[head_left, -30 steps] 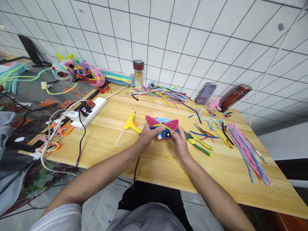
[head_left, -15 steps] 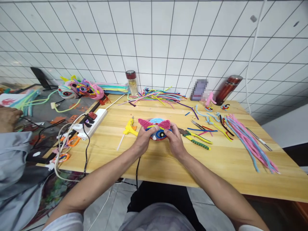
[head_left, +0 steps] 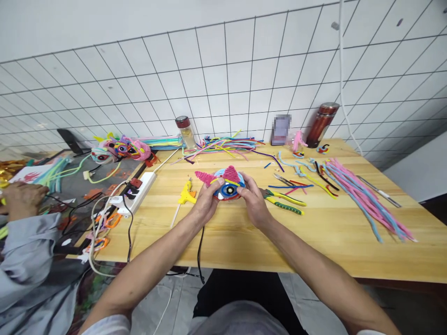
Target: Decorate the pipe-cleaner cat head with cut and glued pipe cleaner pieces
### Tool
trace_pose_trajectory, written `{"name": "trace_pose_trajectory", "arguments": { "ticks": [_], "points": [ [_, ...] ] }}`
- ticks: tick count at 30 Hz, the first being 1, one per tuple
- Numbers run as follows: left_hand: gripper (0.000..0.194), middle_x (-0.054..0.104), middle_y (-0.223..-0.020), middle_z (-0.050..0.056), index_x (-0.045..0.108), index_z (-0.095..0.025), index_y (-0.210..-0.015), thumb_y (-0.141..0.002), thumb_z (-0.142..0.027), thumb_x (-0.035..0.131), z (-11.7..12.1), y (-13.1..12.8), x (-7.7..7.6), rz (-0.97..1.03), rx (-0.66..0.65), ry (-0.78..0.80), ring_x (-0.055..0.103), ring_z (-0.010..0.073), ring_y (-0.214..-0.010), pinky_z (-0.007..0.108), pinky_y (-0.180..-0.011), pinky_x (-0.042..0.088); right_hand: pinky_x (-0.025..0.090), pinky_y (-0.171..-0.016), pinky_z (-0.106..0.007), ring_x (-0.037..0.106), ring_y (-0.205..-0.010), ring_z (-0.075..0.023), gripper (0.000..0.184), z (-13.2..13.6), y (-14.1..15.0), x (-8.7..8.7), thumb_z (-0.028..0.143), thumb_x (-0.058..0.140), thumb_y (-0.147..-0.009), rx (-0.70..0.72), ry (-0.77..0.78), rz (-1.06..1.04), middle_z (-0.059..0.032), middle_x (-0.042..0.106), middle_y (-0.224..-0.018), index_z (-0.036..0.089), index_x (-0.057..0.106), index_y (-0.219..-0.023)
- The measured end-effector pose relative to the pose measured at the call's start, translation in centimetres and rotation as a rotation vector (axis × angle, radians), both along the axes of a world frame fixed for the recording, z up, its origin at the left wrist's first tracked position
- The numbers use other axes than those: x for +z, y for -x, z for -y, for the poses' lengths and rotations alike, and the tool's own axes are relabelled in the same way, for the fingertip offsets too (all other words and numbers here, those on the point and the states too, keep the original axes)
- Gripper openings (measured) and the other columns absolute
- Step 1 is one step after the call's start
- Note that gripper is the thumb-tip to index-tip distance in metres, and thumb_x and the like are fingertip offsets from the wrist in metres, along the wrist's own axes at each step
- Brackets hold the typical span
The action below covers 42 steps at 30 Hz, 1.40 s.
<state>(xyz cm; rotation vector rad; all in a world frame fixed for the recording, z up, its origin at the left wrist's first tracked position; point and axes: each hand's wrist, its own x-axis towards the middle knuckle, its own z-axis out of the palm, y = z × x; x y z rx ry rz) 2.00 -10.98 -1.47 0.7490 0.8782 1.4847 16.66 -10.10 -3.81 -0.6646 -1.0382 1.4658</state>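
Between my hands is a round pipe-cleaner animal head [head_left: 229,189], blue with a large dark eye and two pointed pink ears. My left hand [head_left: 208,200] grips its left side, thumb laid on the front below one ear. On the other side my right hand [head_left: 254,199] holds the edge, its thumb near the eye. The fingers behind the head are hidden. Left of my left hand lies a yellow glue gun [head_left: 187,192] with a glue stick. Green-and-yellow pliers [head_left: 284,204] rest just right of my right hand.
A white power strip [head_left: 138,193] with cables stands at left. Pipe cleaners lie in a heap [head_left: 226,145] at the back and a pink-blue bundle [head_left: 366,200] at right. A glass bottle [head_left: 186,132], a phone [head_left: 281,130] and a red flask [head_left: 321,125] stand by the wall. A co-worker's hand [head_left: 26,197] is at far left.
The head has turned in my hands, so its ears are tilted and more of the eye shows. The camera view has tilted. At far left the co-worker's arm reaches further into view.
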Motion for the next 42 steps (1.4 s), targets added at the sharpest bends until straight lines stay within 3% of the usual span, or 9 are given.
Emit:
{"name": "trace_pose_trajectory", "arguments": {
  "ticks": [9, 20, 26, 34, 42],
  "points": [
    [0.042, 0.078, -0.097, 0.001, 0.071, -0.019, -0.106, -0.074, -0.037, 0.09, 0.1, -0.8, -0.8, 0.004, 0.01, -0.136, 0.072, 0.0157, -0.086, 0.028, -0.084, 0.057, 0.043, -0.119, -0.044, 0.057, -0.135, -0.0271, 0.051, 0.3, 0.2, 0.5, 0.035, 0.075, -0.079, 0.005, 0.027, -0.074, 0.0003, 0.07, -0.134, 0.031, 0.062, -0.128],
    [0.065, 0.076, -0.102, -0.001, 0.064, -0.025, -0.125, -0.069, -0.036, 0.094, 0.2, -1.3, -1.4, -0.01, 0.079, -0.138, 0.072, 0.0152, -0.091, 0.027, -0.089, 0.056, 0.046, -0.113, -0.044, 0.062, -0.124, -0.0262, 0.052, 0.2, 0.3, 0.9, 0.03, 0.071, -0.072, 0.011, 0.109, -0.145, 0.0015, 0.072, -0.122, 0.032, 0.06, -0.122],
    [0.073, 0.075, -0.104, 0.0, 0.061, -0.026, -0.129, -0.066, -0.043, 0.095, 0.4, -1.4, -1.3, -0.085, 0.098, -0.129, 0.072, 0.0178, -0.095, 0.028, -0.091, 0.055, 0.047, -0.111, -0.043, 0.062, -0.121, -0.0262, 0.054, 0.2, 0.4, 0.7, 0.028, 0.071, -0.071, -0.001, 0.127, -0.154, 0.0015, 0.072, -0.121, 0.032, 0.06, -0.123],
    [0.061, 0.074, -0.097, -0.001, 0.064, -0.024, -0.124, -0.071, -0.037, 0.092, 0.6, -1.7, -0.6, -0.091, 0.08, -0.11, 0.07, 0.0151, -0.085, 0.026, -0.081, 0.054, 0.047, -0.11, -0.042, 0.061, -0.12, -0.0259, 0.052, 0.2, 0.2, 0.8, 0.027, 0.071, -0.07, -0.012, 0.145, -0.147, 0.0014, 0.072, -0.122, 0.03, 0.061, -0.121],
    [0.064, 0.074, -0.095, -0.002, 0.064, -0.024, -0.124, -0.067, -0.035, 0.091, 0.6, -1.9, -0.6, -0.038, 0.085, -0.074, 0.069, 0.0157, -0.085, 0.027, -0.082, 0.052, 0.047, -0.109, -0.043, 0.062, -0.121, -0.0269, 0.049, 0.0, 0.1, 0.6, 0.029, 0.07, -0.072, -0.025, 0.128, -0.093, 0.0009, 0.072, -0.123, 0.031, 0.062, -0.12]
  ]
}}
